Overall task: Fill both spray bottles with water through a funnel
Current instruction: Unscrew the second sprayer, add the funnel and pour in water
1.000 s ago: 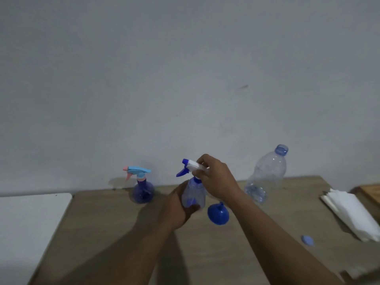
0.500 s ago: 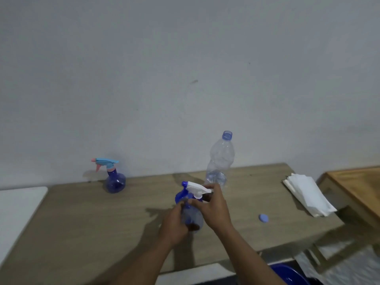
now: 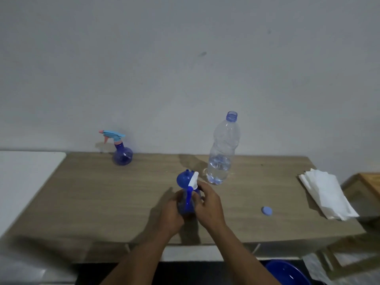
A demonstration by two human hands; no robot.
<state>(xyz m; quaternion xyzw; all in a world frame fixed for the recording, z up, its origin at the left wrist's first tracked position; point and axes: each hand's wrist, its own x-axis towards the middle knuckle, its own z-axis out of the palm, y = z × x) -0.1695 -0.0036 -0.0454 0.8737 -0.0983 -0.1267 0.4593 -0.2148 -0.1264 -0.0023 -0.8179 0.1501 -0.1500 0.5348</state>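
Centrally, near the table's [image 3: 102, 202] front edge, both hands grip 1 clear blue spray bottle with a white-and-blue trigger head [image 3: 188, 200]: the left hand [image 3: 169, 214] wraps its body, the right hand [image 3: 208, 204] curls fingers around the head. Just behind it sits a blue plastic funnel [image 3: 183, 178]. Far left stands a second round blue spray bottle with a pink-and-cyan head [image 3: 122, 155]; to the right, an uncapped clear plastic water bottle [image 3: 223, 153].

two bare forearms entering from 6 o'clock, no sleeves, left hand [image 3: 171, 214], right hand [image 3: 209, 208], no rings or watch visible
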